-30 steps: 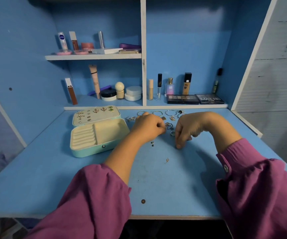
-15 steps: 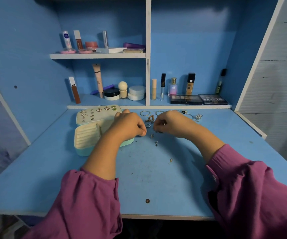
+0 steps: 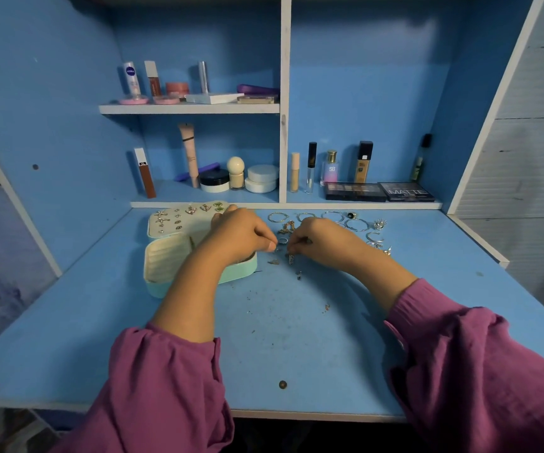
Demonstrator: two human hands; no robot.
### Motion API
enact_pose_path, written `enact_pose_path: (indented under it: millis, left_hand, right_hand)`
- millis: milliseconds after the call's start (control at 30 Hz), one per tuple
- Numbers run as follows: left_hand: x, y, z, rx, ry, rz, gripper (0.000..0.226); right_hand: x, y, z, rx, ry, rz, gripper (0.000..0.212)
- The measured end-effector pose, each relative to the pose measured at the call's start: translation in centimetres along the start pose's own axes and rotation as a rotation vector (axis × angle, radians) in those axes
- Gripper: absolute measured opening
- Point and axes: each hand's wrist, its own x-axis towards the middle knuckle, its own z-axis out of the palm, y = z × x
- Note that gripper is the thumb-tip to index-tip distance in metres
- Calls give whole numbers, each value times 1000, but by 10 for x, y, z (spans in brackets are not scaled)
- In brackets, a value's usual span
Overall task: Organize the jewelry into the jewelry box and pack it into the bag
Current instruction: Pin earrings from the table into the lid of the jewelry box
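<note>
- My left hand (image 3: 241,235) hangs over the open jewelry box (image 3: 169,259), fingers curled; contents unclear.
- My right hand (image 3: 321,243) pinches a small piece above the desk (image 3: 296,338).

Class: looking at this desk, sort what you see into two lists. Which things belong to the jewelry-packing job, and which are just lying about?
Belongs to the job:
jewelry box
earrings on its lid
hoops
loose rings
left hand
right hand

Just lying about:
eyeshadow palettes
perfume bottle
cream jars
lotion bottle
</note>
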Motion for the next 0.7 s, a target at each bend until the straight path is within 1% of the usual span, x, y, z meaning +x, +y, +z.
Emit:
enact_pose_path:
  millis: [100,167,300,367,433,533,600,700]
  left_hand:
    - [3,-16,-11,-239,133,-54,7]
    - [5,-31,-20,-352,236,-109,9]
    - [5,-69,-38,-438,424,-225,10]
    - [4,-89,-44,-473,486,-276,18]
    - [3,-105,-48,-524,526,-326,17]
    - [5,-126,-51,-618,594,-412,19]
    - [8,-139,-49,-595,604,-460,22]
    - [10,-156,-43,-520,569,-540,24]
  right_hand:
    - [-1,3,-1,59,57,15,18]
    - [-1,3,-1,106,101,30,18]
    - [6,-3,-1,197,178,51,17]
    - [13,-9,-1,240,187,72,16]
    - [22,-16,-2,304,191,97,15]
    - [41,-28,1,294,178,104,16]
    - [53,-36,5,302,140,112,17]
    - [66,-46,11,329,87,144,18]
